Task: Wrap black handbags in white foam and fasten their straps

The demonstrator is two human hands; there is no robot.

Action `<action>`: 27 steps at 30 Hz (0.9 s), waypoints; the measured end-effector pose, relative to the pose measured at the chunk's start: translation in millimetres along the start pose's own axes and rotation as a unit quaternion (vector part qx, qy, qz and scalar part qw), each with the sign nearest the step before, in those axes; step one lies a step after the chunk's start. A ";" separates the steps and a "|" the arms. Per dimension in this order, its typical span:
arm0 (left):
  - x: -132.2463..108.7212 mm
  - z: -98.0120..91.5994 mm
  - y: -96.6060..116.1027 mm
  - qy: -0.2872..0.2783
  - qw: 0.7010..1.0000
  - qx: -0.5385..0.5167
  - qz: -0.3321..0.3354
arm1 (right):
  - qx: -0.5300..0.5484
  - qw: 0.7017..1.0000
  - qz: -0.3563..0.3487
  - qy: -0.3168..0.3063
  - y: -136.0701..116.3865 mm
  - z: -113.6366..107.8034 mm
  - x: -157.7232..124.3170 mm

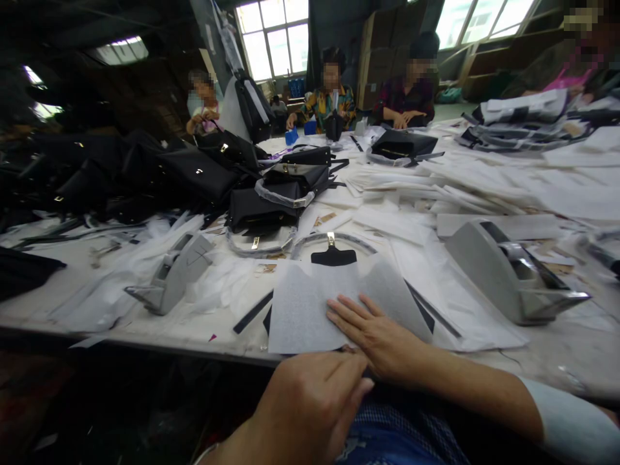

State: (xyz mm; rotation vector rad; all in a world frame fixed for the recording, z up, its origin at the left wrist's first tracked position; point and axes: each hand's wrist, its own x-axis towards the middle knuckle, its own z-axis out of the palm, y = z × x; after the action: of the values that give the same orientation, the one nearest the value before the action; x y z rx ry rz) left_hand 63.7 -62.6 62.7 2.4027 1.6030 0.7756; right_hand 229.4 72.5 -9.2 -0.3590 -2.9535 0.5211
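The head view shows a workshop with a long white table point(557, 349) that carries black handbags point(271, 200) and a grey tape dispenser point(177, 274). Near its front edge a white sheet point(300, 313) lies over a black flap point(333, 257). The right hand point(382, 339) rests open and flat on this sheet. The left hand point(310, 400) is curled closed at the sheet's near edge; whether it grips the sheet cannot be told.

Black handbags point(203, 171) lie piled beyond a grey tape dispenser point(174, 278).
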 end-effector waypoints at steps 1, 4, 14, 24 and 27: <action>7.5 1.6 -5.4 0.010 1.000 0.004 0.006 | 0.007 1.000 -0.002 0.006 0.3 0.7 -0.5; 19.6 22.1 -41.3 0.005 0.996 0.085 -0.017 | 0.042 0.999 0.009 -0.010 0.9 -5.5 -0.3; 0.9 55.4 -82.5 -0.019 0.992 0.105 -0.063 | 0.085 0.991 0.088 0.061 23.0 -26.1 5.7; 2.2 56.6 -81.9 -0.016 0.993 0.089 -0.072 | -0.039 0.999 0.011 0.011 26.9 -27.2 2.1; 2.3 55.2 -80.9 -0.026 0.994 0.077 -0.079 | -0.060 0.998 -0.008 -0.006 25.4 -28.3 1.7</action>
State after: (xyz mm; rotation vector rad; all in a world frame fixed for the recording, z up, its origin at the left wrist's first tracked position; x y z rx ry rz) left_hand 25.6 -18.2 -15.9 2.3379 1.8664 0.5756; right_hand 237.5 105.3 8.4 -0.3442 -3.0036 0.3460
